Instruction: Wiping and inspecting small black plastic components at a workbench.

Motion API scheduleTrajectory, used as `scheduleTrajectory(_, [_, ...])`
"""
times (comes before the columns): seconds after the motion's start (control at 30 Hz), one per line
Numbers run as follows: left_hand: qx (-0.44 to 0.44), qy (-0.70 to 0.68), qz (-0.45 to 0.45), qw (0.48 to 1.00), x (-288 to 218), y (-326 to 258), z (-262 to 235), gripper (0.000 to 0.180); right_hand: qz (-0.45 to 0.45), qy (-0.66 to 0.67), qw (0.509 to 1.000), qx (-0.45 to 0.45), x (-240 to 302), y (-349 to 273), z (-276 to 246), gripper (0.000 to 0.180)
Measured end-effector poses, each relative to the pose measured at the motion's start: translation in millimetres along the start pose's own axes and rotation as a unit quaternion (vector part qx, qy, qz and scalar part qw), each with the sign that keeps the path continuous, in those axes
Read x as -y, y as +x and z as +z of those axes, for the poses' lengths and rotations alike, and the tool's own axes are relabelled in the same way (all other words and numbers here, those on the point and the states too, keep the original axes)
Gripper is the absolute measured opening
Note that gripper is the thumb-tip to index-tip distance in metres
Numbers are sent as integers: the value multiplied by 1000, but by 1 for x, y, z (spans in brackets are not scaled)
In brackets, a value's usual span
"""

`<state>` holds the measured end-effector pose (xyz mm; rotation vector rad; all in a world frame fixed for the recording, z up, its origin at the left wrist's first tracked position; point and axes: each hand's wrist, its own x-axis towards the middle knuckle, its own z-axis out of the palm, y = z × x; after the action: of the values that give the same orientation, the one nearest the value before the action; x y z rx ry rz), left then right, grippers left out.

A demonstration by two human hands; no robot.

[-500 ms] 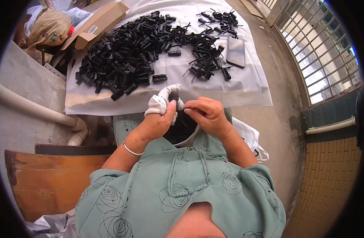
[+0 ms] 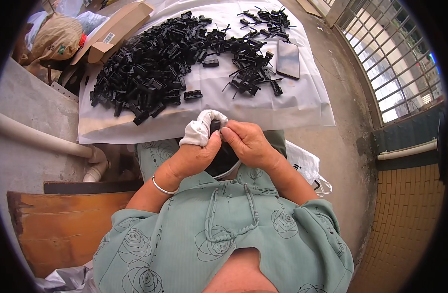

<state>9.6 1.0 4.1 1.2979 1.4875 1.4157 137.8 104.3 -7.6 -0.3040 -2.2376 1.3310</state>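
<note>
Just off the table's front edge, my left hand (image 2: 198,150) is closed on a small black plastic part (image 2: 214,126). A white cloth covering (image 2: 197,132) wraps its fingers, while the thumb is bare and presses on the part. My right hand (image 2: 249,142) pinches at the part's right side, thumb and forefinger together. Whatever lies between those fingertips is hidden. Below both hands, between my knees, sits a dark container with a pale rim (image 2: 229,174).
On the white-covered table (image 2: 282,110) lies a big heap of black plastic parts (image 2: 146,68). To its right are smaller piles of black pieces with thin stems (image 2: 246,73) and a phone (image 2: 288,59). A cardboard box (image 2: 114,36) stands far left; a barred window (image 2: 390,58) is at right.
My right hand has moved left and closed up against the black part. A moment ago it was slightly apart, pinching something small and dark. My left hand still grips the part.
</note>
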Motion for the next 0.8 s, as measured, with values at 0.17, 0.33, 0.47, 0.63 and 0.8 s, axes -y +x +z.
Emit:
scheduleTrajectory(0.17, [10, 126, 72, 989, 6, 6, 4, 23, 25, 21, 998, -44, -12, -5, 13, 17])
scheduleTrajectory(0.33, [33, 148, 53, 987, 6, 3, -2, 29, 27, 23, 999, -28, -17, -4, 2, 18])
scheduleTrajectory(0.47, [76, 428, 48, 900, 2, 12, -19, 44, 15, -288, 940, -182, -43, 13, -37, 15])
scheduleTrajectory(0.63, [27, 416, 138, 898, -1, 23, -13, 33, 79, -456, 874, -146, -67, 27, -50, 28])
scheduleTrajectory(0.8, [-4, 393, 228, 891, -9, 48, 0, 38, 0, -400, 908, -126, -51, 20, -46, 33])
